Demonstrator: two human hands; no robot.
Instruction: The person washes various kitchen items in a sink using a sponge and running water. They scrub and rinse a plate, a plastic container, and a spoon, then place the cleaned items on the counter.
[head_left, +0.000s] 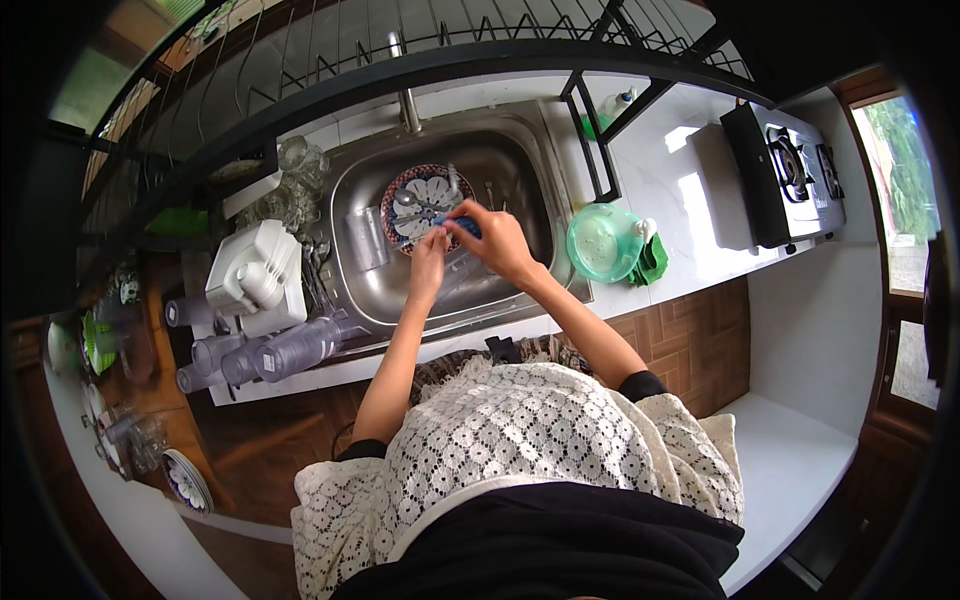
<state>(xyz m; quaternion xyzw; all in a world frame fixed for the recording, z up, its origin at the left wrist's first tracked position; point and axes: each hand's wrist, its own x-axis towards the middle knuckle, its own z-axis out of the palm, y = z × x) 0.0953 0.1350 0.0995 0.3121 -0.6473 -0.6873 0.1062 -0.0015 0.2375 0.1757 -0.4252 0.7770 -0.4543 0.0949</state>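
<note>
Over a stainless steel sink (360, 289), both my hands meet near a patterned plate (409, 186) lying in the basin. My left hand (429, 262) pinches the handle end of a metal utensil, which looks like a spoon (406, 198). Shut on a blue scrubbing pad (466, 226), my right hand (499, 238) is against the utensil at my left fingertips. Other cutlery seems to lie on the plate, partly hidden. A clear glass (368, 238) lies on its side at the basin's left. More cutlery rests at the basin's right side, beyond my right hand.
Left of the sink are white plastic containers (259, 274), purplish clear tumblers (292, 352), cutlery and glasses (300, 161). To the right stand a green bowl (604, 244), a green cloth (651, 262) and a gas stove (795, 172). A black metal rack (450, 56) spans above the faucet (409, 112).
</note>
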